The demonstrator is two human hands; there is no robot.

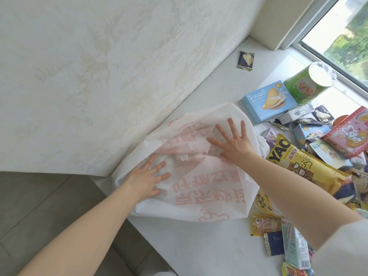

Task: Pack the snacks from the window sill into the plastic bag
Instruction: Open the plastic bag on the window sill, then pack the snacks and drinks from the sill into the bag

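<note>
Left hand and right hand pressed flat, fingers spread (grasping nothing), on white plastic bag, snacks heaped beside on window sill.

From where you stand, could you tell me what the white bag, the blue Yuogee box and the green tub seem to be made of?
The white bag looks like thin, matte, translucent plastic film: it creases softly and its pink print shows through the layers. The blue Yuogee box appears to be printed cardboard, with crisp folded edges and a slight sheen. The green tub is likely paperboard or plastic, with a cloudy translucent lid.
</note>
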